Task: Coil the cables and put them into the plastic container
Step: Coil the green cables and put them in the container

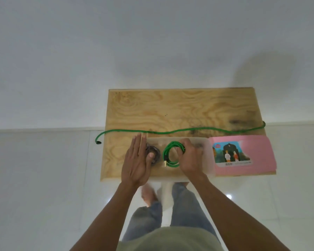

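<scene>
Inside plastic container [208,161]: right hand [189,159] grips coiled green cable [170,154].

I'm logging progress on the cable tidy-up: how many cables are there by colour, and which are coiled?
Green cables: 2, one coiled in the right hand, one straight across the wooden board
Dark grey cables: 1, coiled, by the left hand
Total: 3
</scene>
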`<state>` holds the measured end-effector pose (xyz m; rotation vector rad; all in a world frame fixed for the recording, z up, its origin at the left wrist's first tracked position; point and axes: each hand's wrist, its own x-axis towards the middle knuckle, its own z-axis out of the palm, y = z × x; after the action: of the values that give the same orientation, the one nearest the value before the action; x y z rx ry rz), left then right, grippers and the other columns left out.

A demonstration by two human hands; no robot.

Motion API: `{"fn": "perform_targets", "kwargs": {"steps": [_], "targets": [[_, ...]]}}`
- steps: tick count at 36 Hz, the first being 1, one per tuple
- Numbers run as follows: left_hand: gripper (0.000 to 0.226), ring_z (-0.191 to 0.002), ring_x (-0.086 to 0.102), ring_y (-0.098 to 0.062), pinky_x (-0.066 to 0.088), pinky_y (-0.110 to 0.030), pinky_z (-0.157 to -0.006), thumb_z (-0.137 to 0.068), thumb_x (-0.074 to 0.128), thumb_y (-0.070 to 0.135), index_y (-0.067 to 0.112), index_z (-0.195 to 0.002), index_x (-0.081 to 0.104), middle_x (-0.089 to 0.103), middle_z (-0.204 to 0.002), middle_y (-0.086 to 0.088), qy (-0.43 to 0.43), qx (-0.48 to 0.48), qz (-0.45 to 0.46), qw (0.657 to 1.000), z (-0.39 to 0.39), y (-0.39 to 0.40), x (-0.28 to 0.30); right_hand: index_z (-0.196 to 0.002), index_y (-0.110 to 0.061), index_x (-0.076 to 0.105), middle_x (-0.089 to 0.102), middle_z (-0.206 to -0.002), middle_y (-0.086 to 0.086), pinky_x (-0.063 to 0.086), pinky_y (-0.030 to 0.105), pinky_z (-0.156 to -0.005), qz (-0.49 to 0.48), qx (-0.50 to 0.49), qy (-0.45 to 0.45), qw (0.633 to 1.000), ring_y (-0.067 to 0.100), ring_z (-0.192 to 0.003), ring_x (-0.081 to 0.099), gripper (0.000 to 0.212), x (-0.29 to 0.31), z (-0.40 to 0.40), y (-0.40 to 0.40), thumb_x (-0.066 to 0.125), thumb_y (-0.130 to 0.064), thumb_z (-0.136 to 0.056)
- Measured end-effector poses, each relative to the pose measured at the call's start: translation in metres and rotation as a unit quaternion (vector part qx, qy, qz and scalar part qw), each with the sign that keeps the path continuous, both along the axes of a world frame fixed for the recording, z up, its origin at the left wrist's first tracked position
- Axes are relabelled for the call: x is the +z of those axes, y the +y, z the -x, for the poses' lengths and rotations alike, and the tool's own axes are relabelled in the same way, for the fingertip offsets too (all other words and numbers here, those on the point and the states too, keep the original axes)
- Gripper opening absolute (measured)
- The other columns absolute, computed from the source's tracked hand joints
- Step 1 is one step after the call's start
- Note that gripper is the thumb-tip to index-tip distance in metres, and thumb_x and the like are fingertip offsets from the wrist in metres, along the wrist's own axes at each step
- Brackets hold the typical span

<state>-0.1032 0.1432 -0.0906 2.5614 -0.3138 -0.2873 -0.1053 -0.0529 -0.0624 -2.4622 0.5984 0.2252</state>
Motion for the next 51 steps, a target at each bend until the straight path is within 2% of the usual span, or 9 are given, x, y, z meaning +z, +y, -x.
{"fn": "perform_targets", "kwargs": {"steps": [10,19,23,29,32,35,38,44,51], "targets": [[0.065,-0.156,0.004,-0.021,0.014,-0.037,-0.124,-0.104,0.023,0.044,0.010,-0.159,0.017,0.008,-0.168,-0.005,-0.002,0.010,0.019,1.000,0.000,-0.002,-0.004,-0.104,-0.009,0.056,0.069,-0.093,0.016,0.040,0.039,-0.065,-0.035,-0.007,-0.003,0.999,0.037,-0.090,0.065,0.016,-0.019,-0.005,0.013,0.063,-0.016,-0.092],[0.065,-0.156,0.001,-0.017,0.013,-0.035,-0.124,-0.104,0.021,0.047,0.015,-0.160,0.014,0.005,-0.168,0.000,-0.002,0.020,0.022,1.000,0.001,-0.002,-0.004,-0.110,-0.009,0.061,0.065,-0.105,0.014,0.043,0.034,-0.077,-0.047,0.039,-0.041,0.997,0.034,-0.097,0.060,0.020,-0.011,0.000,0.011,0.060,-0.011,-0.089],[0.065,-0.156,0.002,-0.018,0.012,-0.035,-0.124,-0.104,0.021,0.047,0.015,-0.160,0.014,0.006,-0.169,-0.002,-0.003,0.018,0.022,1.000,0.001,-0.001,-0.004,-0.119,-0.016,0.057,0.069,-0.107,0.014,0.049,0.040,-0.076,-0.036,0.021,-0.041,0.998,0.035,-0.097,0.063,0.026,-0.003,0.008,0.013,0.054,-0.016,-0.093],[0.066,-0.156,0.001,-0.017,0.010,-0.034,-0.124,-0.103,0.019,0.050,0.016,-0.160,0.014,0.005,-0.168,0.000,0.004,0.019,0.020,1.000,0.001,0.000,-0.001,-0.115,-0.022,0.057,0.071,-0.106,0.009,0.054,0.042,-0.078,-0.045,-0.018,-0.034,0.998,0.032,-0.099,0.065,0.024,0.008,0.015,0.010,0.050,-0.015,-0.094],[0.069,-0.155,0.006,-0.019,0.013,-0.037,-0.125,-0.102,0.018,0.052,0.013,-0.159,0.020,0.013,-0.168,-0.004,0.010,0.027,0.034,0.999,-0.002,-0.001,0.007,-0.110,-0.023,0.059,0.071,-0.105,0.004,0.055,0.044,-0.081,-0.069,-0.045,-0.074,0.994,0.029,-0.099,0.065,0.021,0.016,0.014,0.003,0.049,-0.016,-0.093],[0.068,-0.152,0.021,-0.024,0.023,-0.043,-0.123,-0.102,0.019,0.052,0.011,-0.155,0.032,0.029,-0.163,-0.010,0.007,0.059,0.055,0.997,-0.012,-0.003,0.019,-0.103,-0.014,0.066,0.073,-0.094,0.005,0.053,0.034,-0.074,-0.067,-0.061,-0.146,0.985,0.024,-0.084,0.067,0.016,0.031,0.003,-0.013,0.055,-0.010,-0.093],[0.061,-0.145,0.036,-0.030,0.033,-0.049,-0.116,-0.103,0.025,0.047,0.010,-0.149,0.043,0.042,-0.156,-0.013,0.006,0.080,0.066,0.995,-0.034,-0.008,0.031,-0.102,-0.009,0.068,0.073,-0.095,0.008,0.053,0.030,-0.076,-0.078,-0.049,-0.168,0.981,0.022,-0.085,0.067,0.016,0.043,-0.020,-0.031,0.057,-0.005,-0.091],[0.032,-0.122,0.055,-0.038,0.047,-0.051,-0.099,-0.100,0.055,0.020,0.005,-0.128,0.063,0.063,-0.131,-0.018,0.017,0.060,0.022,0.998,-0.102,-0.027,0.044,-0.096,-0.006,0.073,0.072,-0.094,0.008,0.053,0.030,-0.082,-0.063,0.014,-0.136,0.989,0.015,-0.085,0.060,0.018,0.043,-0.069,-0.071,0.059,0.003,-0.087],[0.030,-0.118,0.059,-0.031,0.047,-0.045,-0.098,-0.093,0.065,0.015,0.018,-0.122,0.068,0.066,-0.126,-0.009,0.132,0.024,-0.123,0.983,-0.148,-0.038,0.030,-0.097,-0.018,0.075,0.072,-0.106,0.013,0.054,0.037,-0.091,-0.020,0.096,0.058,0.993,0.031,-0.102,0.067,0.033,-0.007,-0.102,-0.117,0.055,0.002,-0.079]]}}
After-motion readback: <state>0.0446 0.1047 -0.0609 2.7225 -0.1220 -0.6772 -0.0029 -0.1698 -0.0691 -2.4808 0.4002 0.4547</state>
